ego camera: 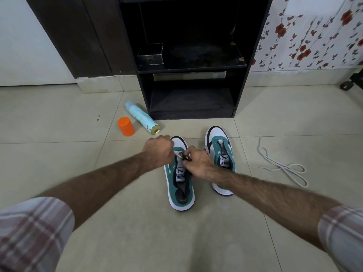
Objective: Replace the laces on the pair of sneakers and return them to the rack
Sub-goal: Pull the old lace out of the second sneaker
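A: Head view, the only one. Two sneakers on the tile floor before the rack (193,65), toes toward it. Left sneaker (179,179) sits under both hands; right sneaker (221,154) is just beside it, eyelets bare, no lace.

B: Hands?

A: Left hand (159,151) is curled over the toe end of the eyelet row; what its fingers grasp is hidden under the knuckles, so I cannot tell. Right hand (197,162) pinches a dark lace (185,158) at the lowest eyelets. By my reading, the new lace is just being started.

B: And the white one?

A: White lace (282,165) lies loose in loops on the floor, well apart to the right of the sneakers. Probably an old one, pulled out.

B: Risks from here?

A: Several, all guesses. Uneven ends if the first crossing is not centred, leaving one side short at the top. A skipped eyelet, since the hands block the view of the row. The tongue could slip sideways under the lace. Also a spray can (142,117) lies on its side near the rack beside an orange cap (126,126); a knock could set it rolling.

B: Rack?

A: Lower shelves open; a small box (150,54) on the middle one.
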